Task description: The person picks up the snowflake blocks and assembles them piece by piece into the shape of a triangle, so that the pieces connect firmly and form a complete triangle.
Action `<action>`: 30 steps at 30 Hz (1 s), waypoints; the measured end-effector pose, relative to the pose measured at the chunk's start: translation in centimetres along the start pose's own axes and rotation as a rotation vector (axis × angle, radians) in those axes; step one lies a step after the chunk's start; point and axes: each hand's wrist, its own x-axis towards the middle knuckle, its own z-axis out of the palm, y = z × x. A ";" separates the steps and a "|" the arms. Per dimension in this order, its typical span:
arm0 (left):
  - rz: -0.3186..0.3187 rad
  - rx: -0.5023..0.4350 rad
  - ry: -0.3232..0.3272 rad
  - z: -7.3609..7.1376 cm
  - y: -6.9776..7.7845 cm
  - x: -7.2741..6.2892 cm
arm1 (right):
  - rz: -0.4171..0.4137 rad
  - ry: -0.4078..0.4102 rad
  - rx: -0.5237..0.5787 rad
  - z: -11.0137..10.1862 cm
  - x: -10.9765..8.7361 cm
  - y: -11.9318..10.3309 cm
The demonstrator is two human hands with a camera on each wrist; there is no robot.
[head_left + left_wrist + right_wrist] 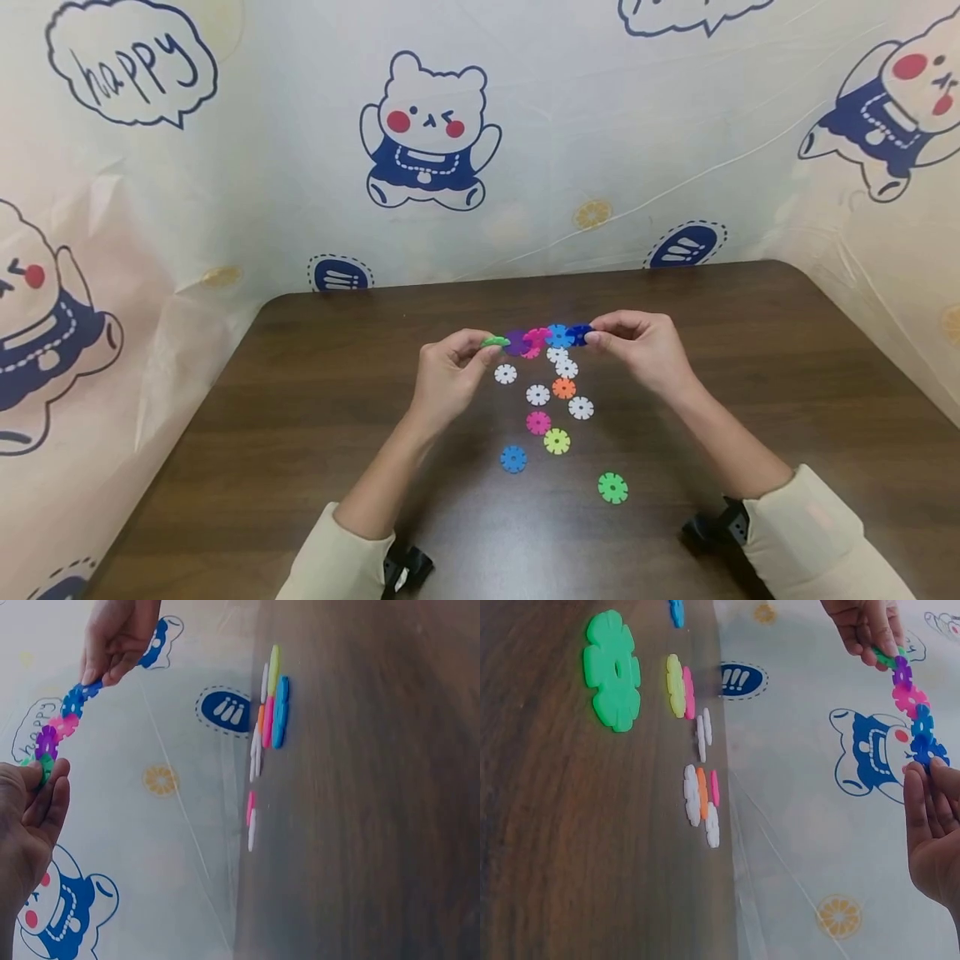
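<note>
Behind the brown table (300, 433) hangs a pale cloth (600, 125) printed with bears and speech bubbles.

At the left end of the chain (537, 339) is the left hand (448, 379). Its thumb and fingers are curled and pinch the green disc (494, 342), the first piece of the chain. The chain is held in the air above the table, a short row of joined discs: green, then purple (517, 342), pink (536, 337), light blue (558, 335) and dark blue (578, 333). At the right end of the chain the right hand (645, 350) pinches the dark blue disc between thumb and bent fingers.

Below the chain, loose discs lie flat on the table. A white disc (506, 373) is just under the left end of the chain. Two white discs (562, 362) lie under its middle, with another white one (537, 394), an orange one (564, 387) and one more white (581, 407) near them. Further below the chain lie a pink disc (537, 422) and a yellow disc (557, 441), touching or almost touching. A blue disc (513, 458) is lower still, and a big green disc (612, 487) lies apart, lowest and most to the right.
</note>
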 end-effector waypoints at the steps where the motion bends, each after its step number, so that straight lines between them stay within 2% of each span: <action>1: -0.005 0.006 0.002 0.0 -0.1 0.0 | 0.006 -0.006 0.005 0.0 0.0 0.0; 3: 0.006 0.006 0.005 -0.1 -1.0 0.1 | 0.013 -0.014 0.019 0.0 -0.1 0.0; 6: -0.014 -0.006 0.005 -0.1 -1.1 0.3 | 0.018 -0.006 0.037 0.0 0.0 0.1; 8: -0.034 -0.020 0.009 -0.1 -1.9 0.3 | 0.017 0.001 0.055 0.0 0.0 0.2; 10: -0.096 -0.034 0.009 -0.1 -1.9 0.4 | 0.019 0.009 0.064 0.0 0.2 0.2; 13: -0.189 -0.054 0.011 -0.1 -3.4 0.3 | 0.021 0.017 0.083 0.0 0.4 0.2; 15: -0.256 -0.085 -0.013 0.3 -3.7 0.4 | 0.019 0.024 0.102 0.1 0.6 0.0; 19: -0.379 -0.179 -0.061 2.3 -3.8 0.7 | 0.002 0.029 0.191 1.1 0.7 -0.3; 21: -0.411 -0.254 -0.052 3.4 -3.7 0.9 | -0.001 0.023 0.261 1.9 0.8 -0.5; 25: -0.402 -0.433 0.055 5.1 -3.4 1.1 | 0.014 0.007 0.388 3.4 0.8 -0.8; 27: -0.378 -0.464 0.103 5.5 -3.3 1.2 | 0.023 0.012 0.418 3.8 0.8 -0.8; 30: -0.351 -0.455 0.138 5.8 -3.1 1.3 | 0.025 0.023 0.439 4.1 0.8 -0.9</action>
